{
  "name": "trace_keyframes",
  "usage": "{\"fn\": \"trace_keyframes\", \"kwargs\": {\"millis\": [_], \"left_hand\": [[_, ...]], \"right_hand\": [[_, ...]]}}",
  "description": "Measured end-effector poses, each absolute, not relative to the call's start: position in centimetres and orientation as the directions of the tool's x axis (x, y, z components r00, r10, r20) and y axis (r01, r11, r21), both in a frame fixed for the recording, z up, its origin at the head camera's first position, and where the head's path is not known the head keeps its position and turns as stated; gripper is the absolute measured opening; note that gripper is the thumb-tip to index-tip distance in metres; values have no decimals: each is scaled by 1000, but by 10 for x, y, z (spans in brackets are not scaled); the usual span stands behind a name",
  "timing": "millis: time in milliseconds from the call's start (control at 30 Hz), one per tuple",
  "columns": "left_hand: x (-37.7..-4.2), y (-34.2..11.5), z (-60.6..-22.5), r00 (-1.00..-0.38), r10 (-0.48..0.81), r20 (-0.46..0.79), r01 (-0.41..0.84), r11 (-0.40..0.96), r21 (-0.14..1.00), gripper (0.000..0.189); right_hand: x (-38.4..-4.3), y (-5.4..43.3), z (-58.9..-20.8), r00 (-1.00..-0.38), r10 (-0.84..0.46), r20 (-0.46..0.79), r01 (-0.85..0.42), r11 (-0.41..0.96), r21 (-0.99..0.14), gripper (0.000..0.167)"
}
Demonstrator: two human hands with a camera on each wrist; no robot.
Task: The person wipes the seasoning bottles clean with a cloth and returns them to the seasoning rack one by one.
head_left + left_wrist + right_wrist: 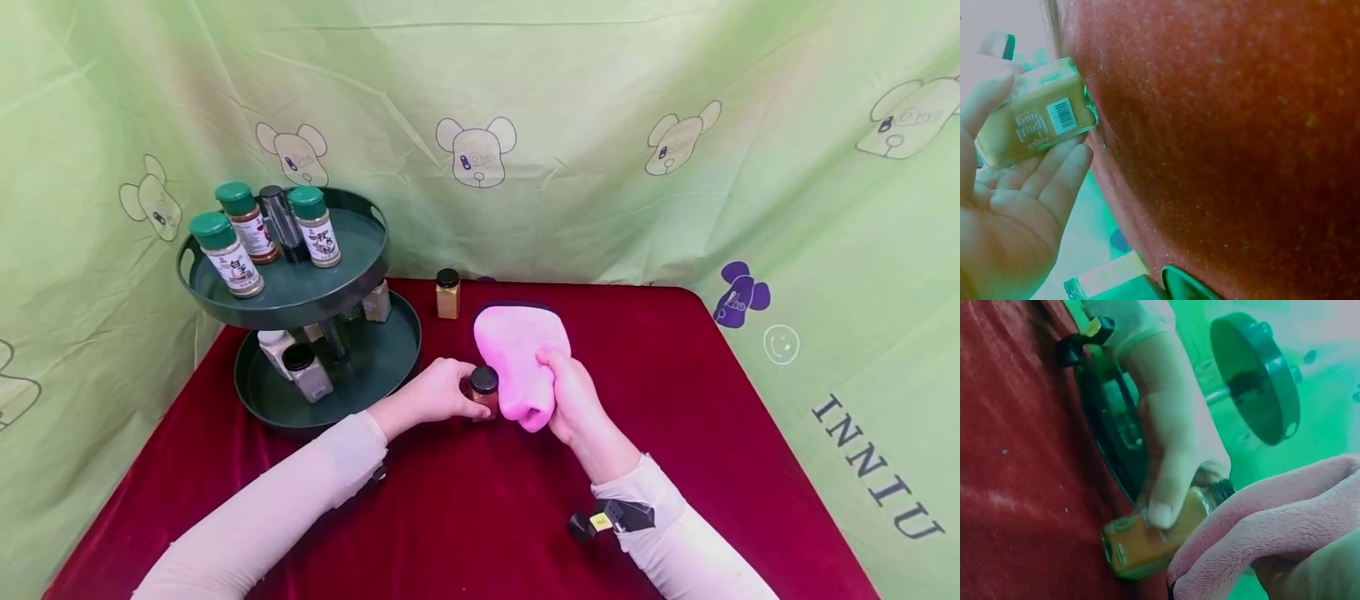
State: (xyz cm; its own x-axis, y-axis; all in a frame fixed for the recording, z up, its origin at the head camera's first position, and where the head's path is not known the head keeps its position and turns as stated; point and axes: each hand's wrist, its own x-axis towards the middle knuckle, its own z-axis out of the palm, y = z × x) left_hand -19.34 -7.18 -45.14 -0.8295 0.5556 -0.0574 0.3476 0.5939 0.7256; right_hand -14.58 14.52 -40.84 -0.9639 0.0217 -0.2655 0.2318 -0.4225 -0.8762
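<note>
My left hand (437,392) grips a small square spice jar (485,392) with a black lid, thumb on one side and fingers on the other. In the left wrist view, a barcode label shows on the jar (1038,122). The jar's base is at or close to the red tablecloth; I cannot tell if it touches. My right hand (576,400) holds a folded pink plush cloth (517,342) with a dark edge, the thumb on top. In the right wrist view, the cloth (1272,531) lies against the jar (1147,544) near its lid end.
A dark green two-tier round rack (352,267) stands at the left. Green-capped seasoning bottles (234,267) and a dark cylinder (281,221) are on its top tier; several jars (307,375) sit below. Another black-lidded jar (447,296) stands at the back of the red tablecloth (660,358).
</note>
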Motion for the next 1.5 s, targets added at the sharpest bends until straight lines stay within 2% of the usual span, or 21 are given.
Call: {"fn": "trace_keyframes", "kwargs": {"millis": [367,600,733,1000,1100,1300,1500], "left_hand": [[-192,-69,-450,-824,565,-53,361,594,720,27],[-192,-70,-453,-831,551,-78,334,606,722,30],[-192,-71,-453,-836,544,-77,327,605,726,31],[-194,-70,-454,-836,546,-57,350,610,710,29],[-194,-70,-456,-836,547,-51,358,613,704,31],[-193,-71,-458,-836,546,-63,343,608,716,31],[-195,-72,-454,-839,542,-53,345,605,718,33]], "right_hand": [[-147,141,-450,-934,62,-353,311,-350,-884,10],[-145,147,-416,-958,44,-282,244,-384,-890,8],[-142,149,-404,-960,10,-280,252,-406,-879,8],[-147,137,-447,-936,95,-340,292,-333,-897,10],[-147,136,-452,-932,93,-351,305,-326,-895,10],[-141,144,-427,-958,52,-283,246,-367,-897,8],[-143,153,-406,-960,28,-279,236,-459,-857,6]]}}
